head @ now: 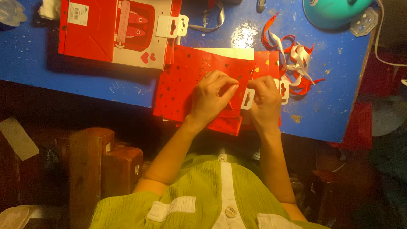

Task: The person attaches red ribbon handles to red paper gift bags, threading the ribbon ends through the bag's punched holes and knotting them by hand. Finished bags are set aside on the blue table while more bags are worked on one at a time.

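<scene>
Seen from the head camera, mid-frame on the blue counter (pixel 85 80): flat red gift bag (pixel 186 91) lying lengthwise left to right under both hands, left hand (pixel 210 98) fingers pinched on its top edge, right hand (pixel 265 99) just right, fingers clamped on white hang tab (pixel 248 99), wrists bent down

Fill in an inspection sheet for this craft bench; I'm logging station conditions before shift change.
Surface: blue table, paint chipped and speckled.
Job's things: red gift bag with small hearts lying flat; white hang tab at its edge.
Clutter: stack of red packaged gift bags; tangle of red and white ribbons; teal domed object.
Grippers: left hand pressing on the bag, fingers pinching near the tab; right hand resting beside the tab.
Cables: white cord at the right table edge.
Surroundings: brown wooden blocks below the table; otherwise dark.
</scene>
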{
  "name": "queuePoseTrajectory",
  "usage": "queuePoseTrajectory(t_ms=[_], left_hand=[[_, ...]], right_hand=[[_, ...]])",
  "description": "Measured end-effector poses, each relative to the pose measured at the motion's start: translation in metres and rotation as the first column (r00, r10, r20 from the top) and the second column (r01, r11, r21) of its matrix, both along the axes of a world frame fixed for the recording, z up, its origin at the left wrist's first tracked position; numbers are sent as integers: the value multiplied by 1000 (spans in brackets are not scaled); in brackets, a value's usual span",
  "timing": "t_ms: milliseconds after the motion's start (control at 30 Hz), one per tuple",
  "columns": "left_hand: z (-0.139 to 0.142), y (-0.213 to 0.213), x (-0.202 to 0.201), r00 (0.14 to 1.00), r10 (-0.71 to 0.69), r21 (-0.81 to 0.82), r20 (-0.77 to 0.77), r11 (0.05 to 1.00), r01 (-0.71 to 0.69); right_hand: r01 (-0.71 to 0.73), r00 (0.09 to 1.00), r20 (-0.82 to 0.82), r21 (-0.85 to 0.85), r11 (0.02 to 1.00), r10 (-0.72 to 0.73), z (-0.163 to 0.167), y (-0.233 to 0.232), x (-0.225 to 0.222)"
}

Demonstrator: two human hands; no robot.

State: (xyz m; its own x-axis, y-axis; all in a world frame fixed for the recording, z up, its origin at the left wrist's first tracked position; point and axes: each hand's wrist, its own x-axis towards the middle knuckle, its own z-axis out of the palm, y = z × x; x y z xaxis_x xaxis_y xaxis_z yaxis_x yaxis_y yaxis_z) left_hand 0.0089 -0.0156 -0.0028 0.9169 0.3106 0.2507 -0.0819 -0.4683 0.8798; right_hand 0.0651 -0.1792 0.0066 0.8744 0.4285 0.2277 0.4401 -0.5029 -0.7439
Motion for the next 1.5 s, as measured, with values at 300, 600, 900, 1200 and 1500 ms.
queuePoseTrajectory(t_ms=[300, 600, 900, 1200, 1500], left_hand=[[-7, -11, -2, 1000, 17, -78, 15, 997, -16], [-39, -9, 4, 1000, -10, -496, -3, 868, 7], [-55, -7, 13, 966, -251, -851, -65, 519, 78], [-51, -16, 13, 953, -295, -781, 62, 580, 231], [-46, -10, 16, 973, -228, -724, 42, 664, 187]], right_hand=[[-45, 998, 48, 69, 997, 42, -8, -9, 0], [-24, 998, 50, 61, 998, 21, -1, -1, -3], [-7, 997, 71, 36, 999, 4, -1, 4, -4], [26, 999, 43, 51, 998, -28, -11, -1, -2], [16, 999, 39, 25, 1000, -17, -11, -3, 1]])
